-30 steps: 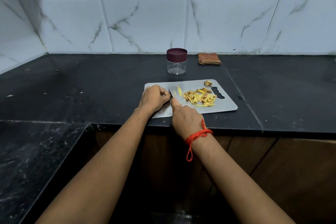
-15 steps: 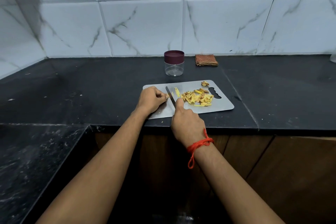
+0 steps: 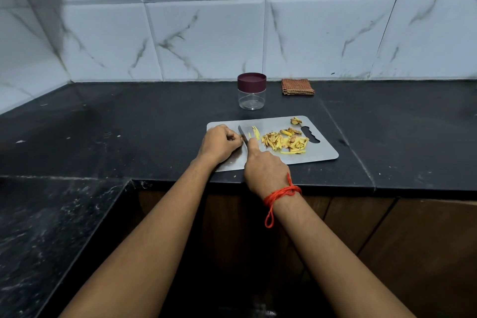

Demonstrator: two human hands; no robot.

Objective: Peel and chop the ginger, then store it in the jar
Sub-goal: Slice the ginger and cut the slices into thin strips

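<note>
**Ginger in strips on the board, jar closed behind it**

Your left hand (image 3: 219,143) lies knuckles up on the left end of the thin grey cutting board (image 3: 320,155). Its fingers are curled under, right beside the blade, and what they pin there is hidden.

Your right hand (image 3: 265,172) grips the knife (image 3: 242,134), handle buried in the fist and forefinger stretched along the narrow blade's back. A knotted red thread (image 3: 280,195) circles that wrist.

The ginger (image 3: 284,141) lies in a loose heap of pale yellow strips mid-board, with brownish peel scraps (image 3: 296,120) near the far corner. The board is flat with rounded corners and a wavy grip slot at its right end.

Behind the board and apart from it stands the clear round jar (image 3: 251,97), its maroon lid (image 3: 251,80) on. A folded brown checked cloth (image 3: 297,86) lies against the wall. The counter (image 3: 129,124) is speckled black stone, and the wall is glossy white marble-veined tile.
</note>
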